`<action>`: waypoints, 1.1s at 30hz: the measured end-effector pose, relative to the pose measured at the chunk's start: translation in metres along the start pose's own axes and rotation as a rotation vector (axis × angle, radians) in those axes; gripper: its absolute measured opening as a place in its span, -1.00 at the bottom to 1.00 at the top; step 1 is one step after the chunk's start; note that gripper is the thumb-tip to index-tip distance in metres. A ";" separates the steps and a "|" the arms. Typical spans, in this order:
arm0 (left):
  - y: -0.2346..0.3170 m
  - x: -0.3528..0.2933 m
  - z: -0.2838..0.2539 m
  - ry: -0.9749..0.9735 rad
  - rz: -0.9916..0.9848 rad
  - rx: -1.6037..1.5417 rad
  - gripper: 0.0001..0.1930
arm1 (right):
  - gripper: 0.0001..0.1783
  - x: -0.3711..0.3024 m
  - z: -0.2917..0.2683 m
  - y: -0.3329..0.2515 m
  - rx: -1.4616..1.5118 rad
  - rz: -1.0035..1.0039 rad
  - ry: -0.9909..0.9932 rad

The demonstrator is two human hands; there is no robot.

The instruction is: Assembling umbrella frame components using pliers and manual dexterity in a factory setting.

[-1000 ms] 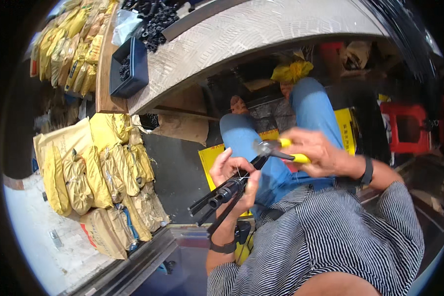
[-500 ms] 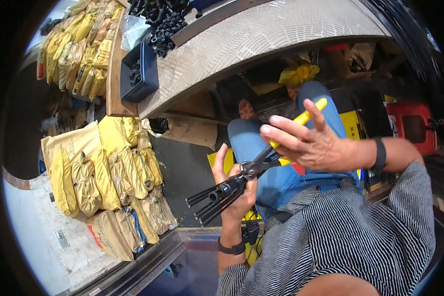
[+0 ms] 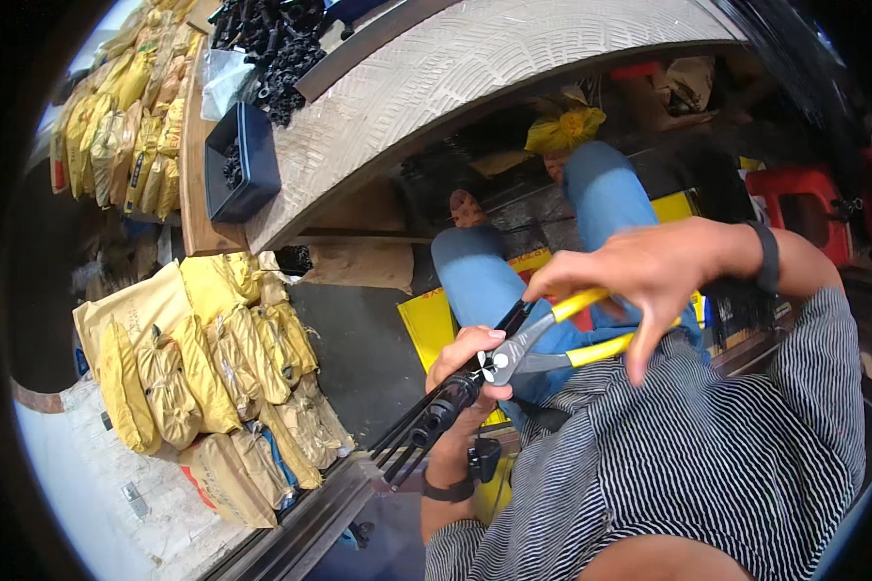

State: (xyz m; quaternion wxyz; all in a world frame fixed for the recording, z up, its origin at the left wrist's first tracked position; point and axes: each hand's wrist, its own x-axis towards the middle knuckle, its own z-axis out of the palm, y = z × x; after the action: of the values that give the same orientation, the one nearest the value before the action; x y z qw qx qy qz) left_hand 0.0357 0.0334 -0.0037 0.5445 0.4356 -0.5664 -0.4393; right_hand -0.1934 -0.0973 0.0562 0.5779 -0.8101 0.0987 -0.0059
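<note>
My left hand is closed around a bundle of thin black rods about a black tube, which resembles an umbrella frame. Its rod ends point down and to the left. My right hand holds pliers with yellow handles, fingers on the upper handle and thumb by the lower one. The handles are spread apart. The grey plier head lies at the upper end of the bundle, beside my left thumb, where a small white or shiny piece shows at the jaws. Whether the jaws grip it, I cannot tell.
A pale patterned bench top curves across ahead. On it stand a dark blue bin with small black parts and a heap of black parts. Wrapped yellow bundles are stacked at left. A red stool stands at right.
My right hand has turned over and come lower, its fingers now curled about the handles. The pliers have opened wider and swung round. The rod bundle tilts more steeply; the view has shifted slightly.
</note>
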 end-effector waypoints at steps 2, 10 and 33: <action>0.001 0.002 0.003 0.056 -0.010 0.048 -0.40 | -0.38 -0.004 0.020 0.007 -0.569 -0.170 0.240; -0.008 0.003 -0.009 -0.164 -0.011 -0.067 -0.34 | -0.32 -0.004 0.005 0.015 0.602 0.054 -0.194; -0.014 0.013 0.012 0.284 -0.059 -0.063 -0.09 | -0.69 0.003 0.021 0.007 -0.886 -0.105 0.444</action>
State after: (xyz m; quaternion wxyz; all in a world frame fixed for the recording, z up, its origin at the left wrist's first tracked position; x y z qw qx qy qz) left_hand 0.0236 0.0173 -0.0147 0.6192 0.4925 -0.4566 -0.4068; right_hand -0.1890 -0.0809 0.0423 0.1423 -0.9608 0.1716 -0.1648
